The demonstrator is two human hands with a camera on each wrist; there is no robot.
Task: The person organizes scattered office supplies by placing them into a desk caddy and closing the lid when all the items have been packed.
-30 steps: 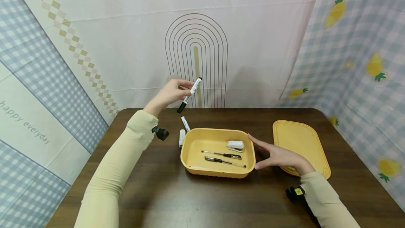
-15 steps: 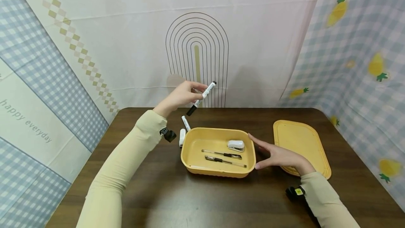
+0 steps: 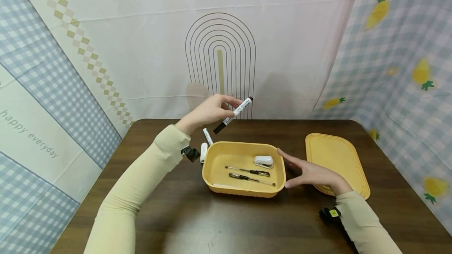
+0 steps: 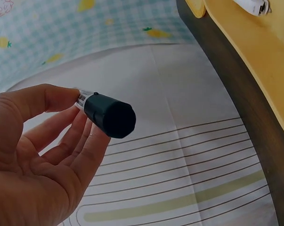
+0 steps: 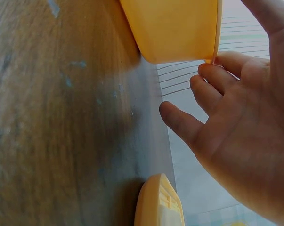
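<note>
A white marker (image 3: pixel 241 107) with black ends is pinched between the thumb and fingers of my left hand (image 3: pixel 212 109), tilted in the air above the far rim of a yellow plastic box (image 3: pixel 226 150). In the left wrist view the marker's black cap (image 4: pixel 111 115) points at the camera. My right hand (image 3: pixel 312 173) has its fingers spread, with thumb and forefinger touching the box's right side. Inside the box lie a small white stapler (image 3: pixel 263 161) and two clear pens with black parts, a far pen (image 3: pixel 252 171) and a near pen (image 3: pixel 247 178).
Left of the box, a second white marker (image 3: pixel 207 136) and another white stapler-like item (image 3: pixel 203 152) lie on the brown table (image 3: pixel 176 214). A yellow lid (image 3: pixel 333 160) lies to the right, partly under my right forearm. A patterned cloth (image 3: pixel 152 50) hangs behind.
My left hand has moved to the right and slightly down with the marker, which leans over more than before. The right hand has stayed at the box.
</note>
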